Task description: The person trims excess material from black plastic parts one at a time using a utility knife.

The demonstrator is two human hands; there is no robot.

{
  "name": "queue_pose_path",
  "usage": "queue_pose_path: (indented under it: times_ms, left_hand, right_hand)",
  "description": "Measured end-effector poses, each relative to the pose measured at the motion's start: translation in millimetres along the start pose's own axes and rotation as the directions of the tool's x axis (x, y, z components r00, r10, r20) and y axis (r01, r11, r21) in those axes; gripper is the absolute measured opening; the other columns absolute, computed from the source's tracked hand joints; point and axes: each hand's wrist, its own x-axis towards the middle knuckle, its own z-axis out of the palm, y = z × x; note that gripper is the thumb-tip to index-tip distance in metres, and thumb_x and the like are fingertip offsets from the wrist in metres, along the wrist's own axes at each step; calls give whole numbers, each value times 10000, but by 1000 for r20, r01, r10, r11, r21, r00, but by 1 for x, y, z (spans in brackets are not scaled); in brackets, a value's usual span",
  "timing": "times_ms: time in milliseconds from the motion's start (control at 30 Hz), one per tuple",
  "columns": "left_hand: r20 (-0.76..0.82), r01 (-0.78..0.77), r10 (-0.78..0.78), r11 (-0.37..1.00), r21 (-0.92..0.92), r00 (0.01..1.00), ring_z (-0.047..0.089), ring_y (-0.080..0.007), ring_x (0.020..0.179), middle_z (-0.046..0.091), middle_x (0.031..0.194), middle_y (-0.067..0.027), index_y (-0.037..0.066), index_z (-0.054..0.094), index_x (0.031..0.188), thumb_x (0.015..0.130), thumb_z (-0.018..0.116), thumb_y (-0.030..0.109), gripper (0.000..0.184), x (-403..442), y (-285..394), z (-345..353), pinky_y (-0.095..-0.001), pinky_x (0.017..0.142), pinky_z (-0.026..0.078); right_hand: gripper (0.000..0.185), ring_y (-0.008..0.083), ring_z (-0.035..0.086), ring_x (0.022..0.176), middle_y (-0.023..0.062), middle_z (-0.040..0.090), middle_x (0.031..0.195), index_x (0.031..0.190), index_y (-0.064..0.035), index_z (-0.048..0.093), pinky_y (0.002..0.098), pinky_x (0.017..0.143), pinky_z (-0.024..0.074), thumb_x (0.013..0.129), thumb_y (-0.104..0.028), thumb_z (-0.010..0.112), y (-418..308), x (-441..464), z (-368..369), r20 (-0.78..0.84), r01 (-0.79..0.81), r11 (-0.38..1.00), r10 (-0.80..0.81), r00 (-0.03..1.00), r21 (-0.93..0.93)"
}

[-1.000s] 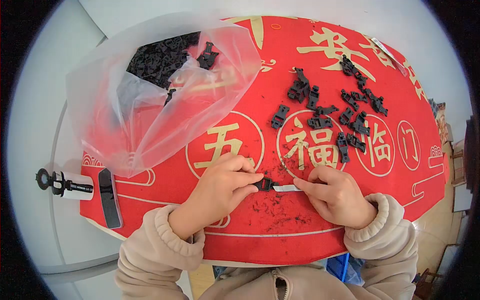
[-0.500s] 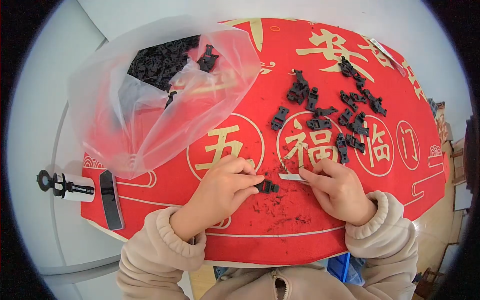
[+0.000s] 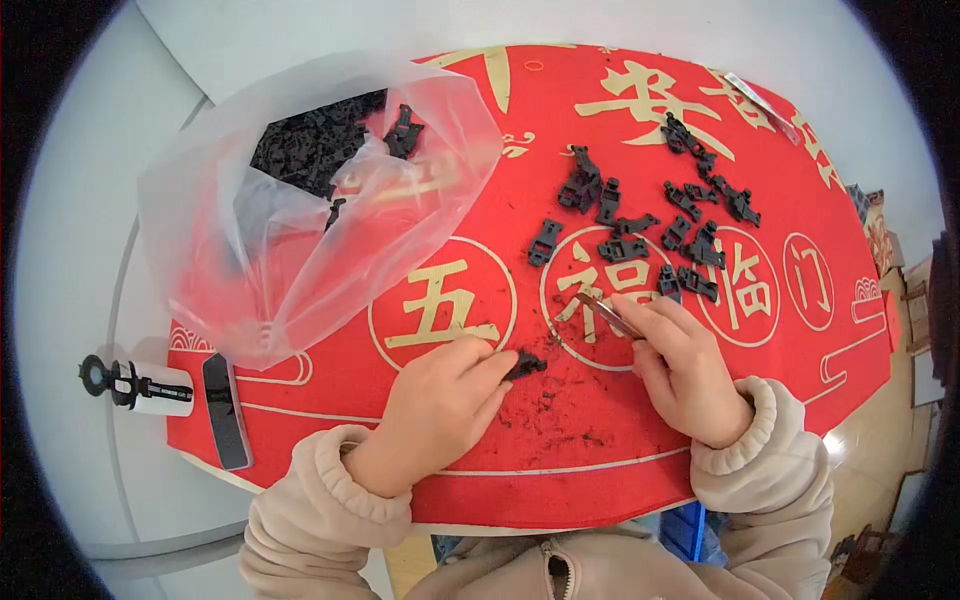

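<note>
My left hand (image 3: 445, 405) is closed, with thumb and fingers pinching a small black plastic clip (image 3: 528, 364) just above the red cloth. The clip's far end sticks out past the fingertips. In my right hand (image 3: 690, 370) is a slim, flat metal blade (image 3: 608, 313), gripped between thumb and fingers and pointing up and left. A gap separates the blade from the clip. Dark shavings (image 3: 575, 437) are scattered on the cloth below and between my hands. Beyond them lies a loose group of similar black clips (image 3: 622, 248).
A clear plastic bag (image 3: 300, 290) holding many black clips stands at the upper left. Near the left edge lie a phone (image 3: 226, 412) and a white cylinder with a black strap (image 3: 160, 390). A thin strip (image 3: 760, 100) lies at the far right edge of the red cloth (image 3: 560, 500).
My right hand has lifted the blade up and away from the clip, and the blade has turned from lying flat to slanting. The clip in my left hand has tilted.
</note>
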Motion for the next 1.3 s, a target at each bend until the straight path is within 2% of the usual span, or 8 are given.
queue_pose_path:
  times_ms: [233,333,467,600,700,900,1000,1300]
  left_hand:
    - [103,-3,1,1000,12,995,605,-247,655,614,810,-119,-38,658,1016,714,783,92,352,-6,13,1,-339,550,485]
    - [91,35,-34,999,1,995,598,-233,605,620,767,-116,-42,661,1025,722,789,107,361,-6,14,3,-326,520,476]
    - [61,43,-40,998,-42,997,596,-219,561,628,731,-117,-56,663,1014,727,793,114,358,-6,14,6,-312,491,471]
    - [51,25,-22,999,-48,998,603,-212,550,636,723,-121,-61,665,1007,725,796,116,358,-6,13,8,-305,480,474]
    - [64,37,-32,997,-71,997,557,-223,594,512,684,-77,-43,630,1064,779,751,146,363,-8,12,9,-336,496,446]
    - [68,43,-36,995,-94,997,553,-225,590,509,682,-78,-43,625,1064,790,739,143,350,-8,12,10,-339,490,441]
    - [60,55,-50,996,-74,997,603,-209,546,633,714,-123,-66,669,996,727,797,110,347,-5,14,8,-303,475,477]
    - [28,21,-19,997,-69,999,608,-231,562,645,742,-136,-63,670,994,710,807,107,358,-5,13,10,-318,484,480]
  right_hand:
    - [399,317,629,725,190,625,884,1213,32,564,355,652,510,818,90,542,-6,-3,0,122,-97,984,79,989,148]
    - [377,276,649,729,197,643,884,1198,40,574,339,654,510,825,81,534,-20,-4,3,284,-327,887,238,929,327]
    - [353,262,647,722,186,626,861,1189,47,562,332,647,506,840,78,524,-25,-4,11,363,-418,827,284,888,376]
    - [328,271,644,730,184,622,879,1174,47,563,333,650,506,848,67,534,-22,-6,15,330,-408,824,287,899,394]
    - [310,291,645,745,193,627,905,1157,56,570,341,658,508,849,61,544,-19,-7,17,292,-350,868,254,922,353]
    - [304,320,650,786,215,636,939,1147,72,580,357,686,510,844,59,554,-17,-9,20,252,-294,894,214,944,339]
    - [314,326,653,810,222,639,956,1157,72,580,357,702,512,844,60,556,-19,-9,21,241,-272,905,198,950,328]
    - [319,338,655,830,219,645,973,1160,70,582,364,716,516,841,63,559,-20,-10,22,224,-276,901,209,952,334]
